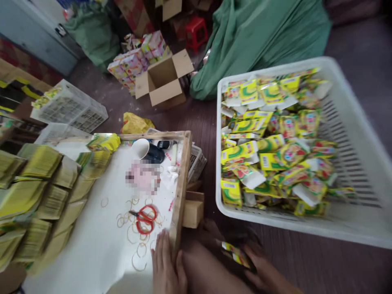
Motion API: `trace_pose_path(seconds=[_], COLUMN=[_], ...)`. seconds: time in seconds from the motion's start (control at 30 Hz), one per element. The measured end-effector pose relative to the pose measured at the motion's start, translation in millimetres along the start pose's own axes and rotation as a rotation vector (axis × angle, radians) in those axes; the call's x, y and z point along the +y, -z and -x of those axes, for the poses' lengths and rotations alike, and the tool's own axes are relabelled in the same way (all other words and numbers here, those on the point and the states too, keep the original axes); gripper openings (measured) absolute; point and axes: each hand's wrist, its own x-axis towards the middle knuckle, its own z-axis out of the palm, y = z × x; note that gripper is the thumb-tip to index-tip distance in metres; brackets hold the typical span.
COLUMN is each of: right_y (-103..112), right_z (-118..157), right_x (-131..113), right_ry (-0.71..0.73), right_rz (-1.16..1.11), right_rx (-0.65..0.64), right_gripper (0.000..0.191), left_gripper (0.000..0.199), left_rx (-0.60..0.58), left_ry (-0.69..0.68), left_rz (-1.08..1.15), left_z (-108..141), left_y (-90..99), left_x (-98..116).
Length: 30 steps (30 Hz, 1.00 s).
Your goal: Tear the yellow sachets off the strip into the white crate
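My left hand [165, 265] rests flat on the wooden rim [180, 196] of the white-topped table, its fingers stretched out and nothing in them. Red-handled scissors [145, 220] lie just beyond its fingertips, among several loose rubber bands [141, 250]. Low on the right, my right hand [263, 265] is closed on a small yellow printed box [235, 254], smeared by motion. Above that hand stands a large white plastic basket [219, 163] holding a heap of similar yellow boxes [272, 155], some with white flaps sticking out.
Stacks of flat yellow cartons [52, 196] cover the table's left side. A dark mug [154, 154] lies tipped near the far corner. Beyond are an open cardboard box [163, 79], a green sack [263, 36], a red stool [196, 32] and a white crate [76, 108].
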Motion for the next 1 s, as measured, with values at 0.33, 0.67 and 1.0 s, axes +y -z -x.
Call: trace_pose_path(seconds=[0.33, 0.67, 1.0], right_y=[165, 186, 249], right_z=[-213, -204, -137], right_x=[-44, -9, 38], right_ry=[0.189, -0.038, -0.295], right_rz=[0.689, 0.82, 0.837], right_rx=[0.227, -0.217, -0.01], right_gripper=[0.046, 0.072, 0.065], left_gripper=[0.055, 0.065, 0.075], left_rx=[0.069, -0.104, -0.262], left_ry=[-0.129, -0.13, -0.33], left_rz=[0.508, 0.6, 0.57], left_z=[-60, -102, -116], left_y=[-30.6, -96.6, -85.4], left_x=[123, 148, 158])
